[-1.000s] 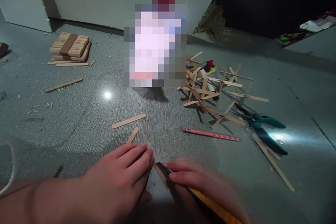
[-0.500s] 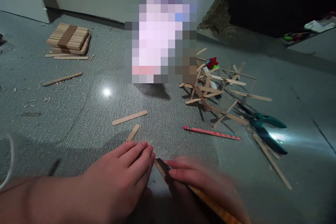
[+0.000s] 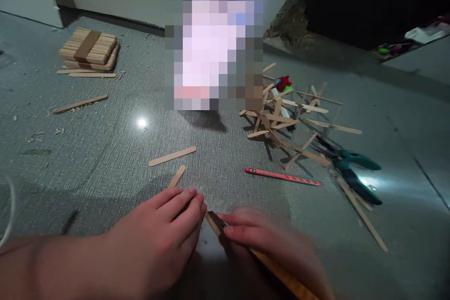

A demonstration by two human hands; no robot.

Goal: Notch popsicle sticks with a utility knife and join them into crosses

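Note:
My left hand (image 3: 158,239) lies flat on the grey floor with fingers together, pressing down on a wooden craft stick (image 3: 176,176) whose far end pokes out past the fingertips. My right hand (image 3: 270,243) is closed around a yellow-handled utility knife (image 3: 277,272). The knife's dark tip (image 3: 215,221) rests on a stick end right beside my left fingertips. The right hand is blurred by motion.
A loose stick (image 3: 172,155) lies just beyond. A red pencil (image 3: 283,176), teal pliers (image 3: 351,171) and a tangle of glued sticks (image 3: 281,122) sit to the right. A banded stick bundle (image 3: 89,49) lies at back left. A pixelated bottle (image 3: 216,42) stands behind.
The view has tilted down slightly, so everything sits a little higher in frame. Both hands stay in place; the right hand shifts slightly with the knife.

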